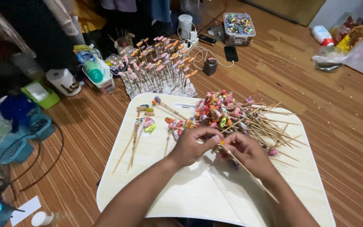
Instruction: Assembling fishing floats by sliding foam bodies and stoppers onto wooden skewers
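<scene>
Both hands meet over the pale surface (198, 197). Left hand (192, 145) curled, fingertips pinching the top end of a thin wooden stick (248, 171). Right hand (246, 152) closed around the same stick, which slants down past its wrist. Pile of decorated sticks (236, 115) just beyond hands; few more sticks (137, 134) left of left hand.

Dark phone (231, 53) screen-up on floor, crinkly yellow-red packets (349, 35) far right, white labelled tub (65, 81) left.

A thin bamboo skewer (248, 170) (small colourful piece at its tip) slants across the pale tray.
</scene>
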